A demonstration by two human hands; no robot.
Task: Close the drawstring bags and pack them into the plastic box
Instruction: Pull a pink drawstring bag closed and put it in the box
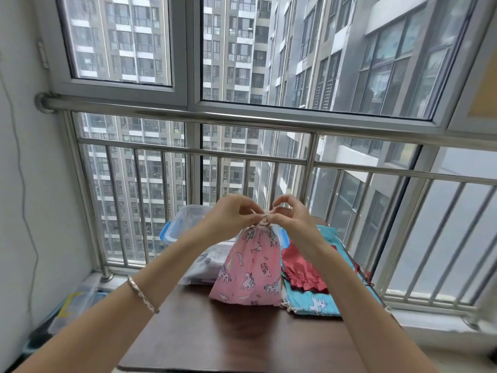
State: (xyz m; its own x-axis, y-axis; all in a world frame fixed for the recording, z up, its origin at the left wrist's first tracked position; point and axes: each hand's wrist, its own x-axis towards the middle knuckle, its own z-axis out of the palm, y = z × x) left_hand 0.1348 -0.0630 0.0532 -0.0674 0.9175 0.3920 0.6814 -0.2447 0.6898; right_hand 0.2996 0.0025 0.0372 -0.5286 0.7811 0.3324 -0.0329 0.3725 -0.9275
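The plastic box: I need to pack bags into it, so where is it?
In the head view, the plastic box sits at the table's far edge, left of centre, behind the pink bag.

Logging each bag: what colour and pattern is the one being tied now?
Pink with white unicorn prints, the drawstring bag, seen best in the head view.

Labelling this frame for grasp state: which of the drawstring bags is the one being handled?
The pink unicorn-print bag, upright at the table's centre; left hand and right hand pinch the cord at its gathered neck. The red bag and blue bag lie flat, untouched.

High-rise flat balcony: railing [242, 118], windows [121, 39]
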